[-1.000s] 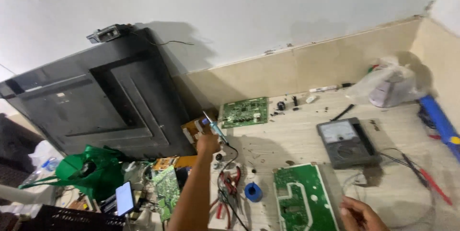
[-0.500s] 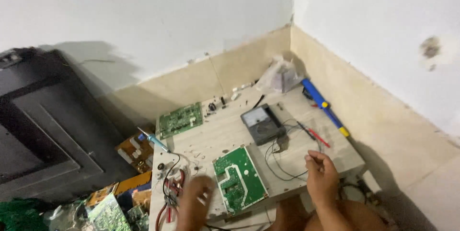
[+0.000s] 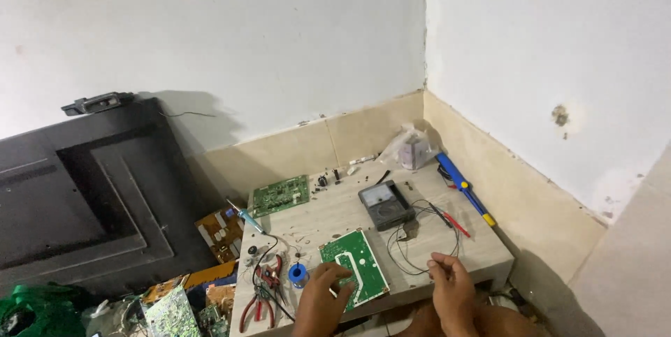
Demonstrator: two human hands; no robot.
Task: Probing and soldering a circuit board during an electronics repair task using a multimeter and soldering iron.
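Head view: the person is sitting at a low wooden bench (image 3: 419,253) set into a room corner. The left hand (image 3: 323,294) is resting on the green circuit board (image 3: 354,267) at the bench's near edge, fingers curled together and pressing on the board's 7 o'clock corner, apparently to keep it from sliding. The right hand (image 3: 451,284) is hovering just beside the board at its 3 o'clock side, fingers pinched together over thin black wires (image 3: 412,243); whether a wire is actually being gripped cannot be told.

The wires are running toward 12 o'clock to an analogue multimeter (image 3: 386,204), which is lying face up within reach of both hands. Red and black probes (image 3: 451,220) are lying at its 3 o'clock side. A blue solder spool (image 3: 298,274) and red-handled pliers (image 3: 260,295) are sitting at the board's 9 o'clock side, close to the left hand. A soldering iron (image 3: 244,215) is projecting off the bench's left edge. A second green board (image 3: 280,195) is lying at 11 o'clock, and a blue-handled tool (image 3: 461,187) is lying along the wall.
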